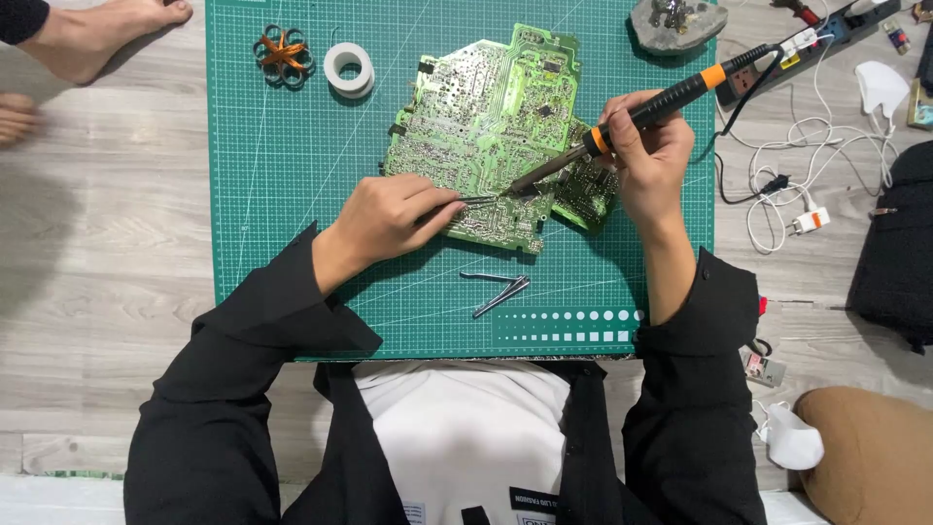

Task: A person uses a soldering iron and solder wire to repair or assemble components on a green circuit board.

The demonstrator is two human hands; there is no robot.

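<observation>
A large green circuit board [486, 117] lies solder side up on a green cutting mat [292, 194]. My right hand [649, 156] grips a black and orange soldering iron [671, 99], its tip touching the board's near edge. My left hand [389, 219] holds thin tweezers [478, 200] whose points meet the board right beside the iron's tip. A smaller green board [586, 192] sticks out from under the large one, below my right hand.
Spare tweezers [498, 290] lie on the mat near me. A white tape roll [349, 68] and copper coil [283, 52] sit far left. An iron stand [677, 23], power strip [816, 49], white cables [797, 156] and another person's bare foot [97, 39] surround the mat.
</observation>
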